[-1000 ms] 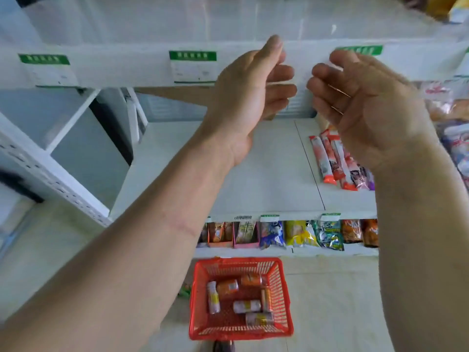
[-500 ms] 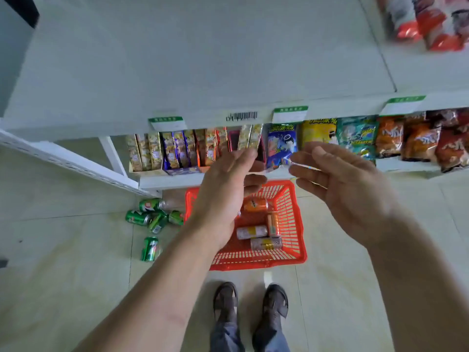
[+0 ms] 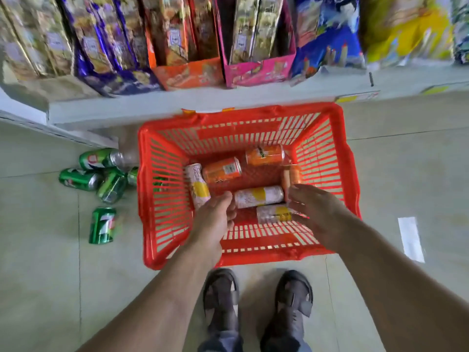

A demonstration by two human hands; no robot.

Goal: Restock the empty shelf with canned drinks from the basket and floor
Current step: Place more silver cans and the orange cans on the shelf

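Left hand (image 3: 215,219) and right hand (image 3: 314,212) both reaching down into the basket (image 3: 165,199), fingers loosely spread, nothing grasped. Between them, just beyond the fingertips, a white-and-yellow can (image 3: 258,196) lying on its side; a second one (image 3: 274,214) partly under the right hand, a third (image 3: 198,185) near the left wall. Farther in, two orange cans (image 3: 222,170), (image 3: 265,154) on their sides, and another orange one (image 3: 291,176) near the right wall, blurred.

Basket red, slatted plastic, standing on a pale tiled floor (image 3: 406,174) against the foot of a white shelf (image 3: 177,105). Left of the basket, green cans (image 3: 102,224) scattered on the tiles, four bunched together (image 3: 101,174) and one apart, nearer. On the shelf, snack packets (image 3: 177,34) in rows, blurred. Below, two dark sandals (image 3: 220,298). A white strip (image 3: 411,238) on the floor at right.
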